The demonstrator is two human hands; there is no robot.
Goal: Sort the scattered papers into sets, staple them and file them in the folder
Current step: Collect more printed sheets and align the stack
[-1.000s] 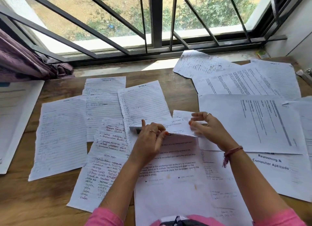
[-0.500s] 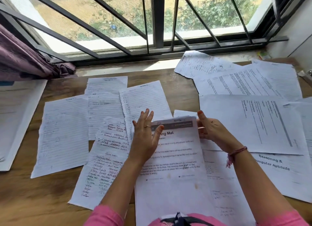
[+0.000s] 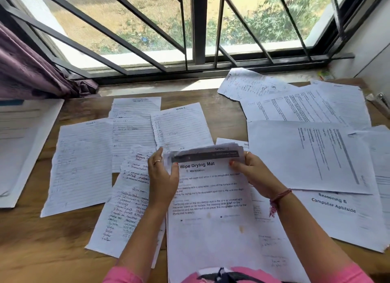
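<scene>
1. Since the earlier frames, the stack (image 3: 211,198) top has been raised off the table (image 3: 31,240) and both hands have been shifted to its upper corners.
2. "Wipe Drying Mat" and "Workstation" are read on it; "Reasoning & Computer Aptitude" on a sheet (image 3: 337,215) to the right.
3. Bare wood is seen at the left front edge.
4. The stack's top left edge is pinched by the left hand (image 3: 162,177), its top right corner by the right hand (image 3: 249,168); several sheet edges are fanned at the top.
</scene>
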